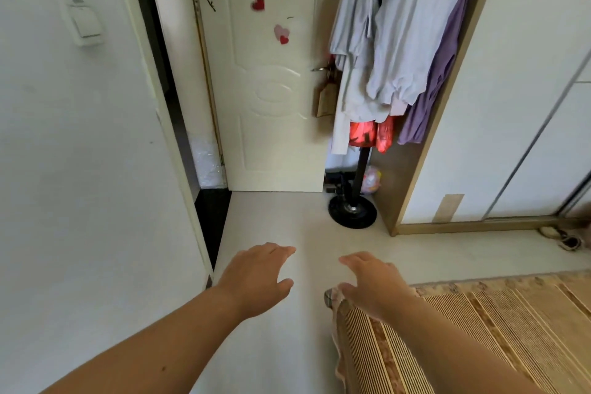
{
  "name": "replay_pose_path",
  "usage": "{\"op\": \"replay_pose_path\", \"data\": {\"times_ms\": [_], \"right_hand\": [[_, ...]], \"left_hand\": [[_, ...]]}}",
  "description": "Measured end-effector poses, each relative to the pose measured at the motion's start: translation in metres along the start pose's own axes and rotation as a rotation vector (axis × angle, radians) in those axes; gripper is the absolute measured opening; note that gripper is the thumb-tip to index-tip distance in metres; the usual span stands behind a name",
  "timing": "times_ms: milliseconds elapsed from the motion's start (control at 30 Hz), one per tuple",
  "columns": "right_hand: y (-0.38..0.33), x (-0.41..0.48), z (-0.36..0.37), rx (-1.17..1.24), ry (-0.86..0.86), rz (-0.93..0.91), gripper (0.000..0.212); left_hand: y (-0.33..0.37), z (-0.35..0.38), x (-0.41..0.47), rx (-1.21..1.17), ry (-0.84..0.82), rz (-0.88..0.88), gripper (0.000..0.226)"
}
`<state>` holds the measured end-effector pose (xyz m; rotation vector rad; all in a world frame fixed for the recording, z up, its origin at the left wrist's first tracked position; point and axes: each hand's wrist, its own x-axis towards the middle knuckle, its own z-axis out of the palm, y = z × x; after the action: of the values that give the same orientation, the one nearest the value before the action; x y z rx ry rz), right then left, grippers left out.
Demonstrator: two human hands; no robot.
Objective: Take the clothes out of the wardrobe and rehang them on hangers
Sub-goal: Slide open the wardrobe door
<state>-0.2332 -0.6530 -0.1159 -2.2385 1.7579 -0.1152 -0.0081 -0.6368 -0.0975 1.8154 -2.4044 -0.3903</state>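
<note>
1. Stretched forward, palm down, over the pale floor (281,224): left hand (256,278), fingers loosely spread and relaxed, grasping nothing.
2. Stretched forward in the same way, above the near left corner of the bed: right hand (374,285), fingers relaxed, nothing held, clearly apart from the left hand.
3. Covering the bed at lower right: a striped woven mat (495,329), with a patterned cloth edge (337,329) hanging down at the corner.
4. Hanging outside the wardrobe (511,105), on a coat stand (361,166) just beside its left side: pale blue-grey shirts (399,41), sleeves dangling; what they hang from is out of view.
5. Draped next to the shirts, against the wardrobe's wooden side panel: a purple garment (441,73).
6. Bunched around the stand's black pole, just under the shirts: red plastic bags (371,134).
7. Resting on the floor near the wardrobe's front left corner: the stand's round black base (351,213).
8. Fronted by white sliding doors in a wooden frame, inside hidden; near the bottom edge of the left door, a strip of brown tape (447,208).
9. Standing at the far edge of the floor: a white panelled door (271,137) with red and pink heart stickers (258,3); at its handle, a hanging brown paper bag (324,102).
10. Mounted on the left wall: a white light switch (84,24).
11. Lying on the floor by the wardrobe's bottom rail, at the right edge: a pair of shoes (563,240).
</note>
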Motion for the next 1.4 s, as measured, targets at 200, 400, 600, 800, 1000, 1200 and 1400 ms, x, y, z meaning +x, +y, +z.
{"op": "replay_pose_path", "data": {"times_ms": [200,400,600,800,1000,1200,1400], "right_hand": [[0.021,0.089,-0.010,0.028,-0.026,0.053,0.054],[0.072,0.206,-0.026,0.044,-0.021,0.097,0.055],[0.134,0.315,-0.075,0.030,-0.010,0.172,0.058],[0.192,0.377,-0.108,0.058,0.005,0.292,0.058],[0.250,0.426,-0.128,0.109,0.068,0.459,0.053],[0.297,0.495,-0.152,0.140,0.137,0.625,0.056],[0.335,0.529,-0.167,0.240,0.201,0.771,0.057]], "left_hand": [[-0.029,-0.009,0.105,-0.032,-0.022,0.021,0.059],[-0.037,-0.013,0.245,-0.005,-0.046,0.091,0.059],[-0.017,-0.034,0.390,0.016,-0.062,0.145,0.058],[0.009,-0.035,0.498,-0.036,-0.100,0.228,0.057],[0.027,-0.033,0.614,-0.024,-0.144,0.354,0.055],[0.040,-0.040,0.726,0.059,-0.177,0.552,0.054],[0.064,-0.025,0.804,0.036,-0.260,0.653,0.055]]}}
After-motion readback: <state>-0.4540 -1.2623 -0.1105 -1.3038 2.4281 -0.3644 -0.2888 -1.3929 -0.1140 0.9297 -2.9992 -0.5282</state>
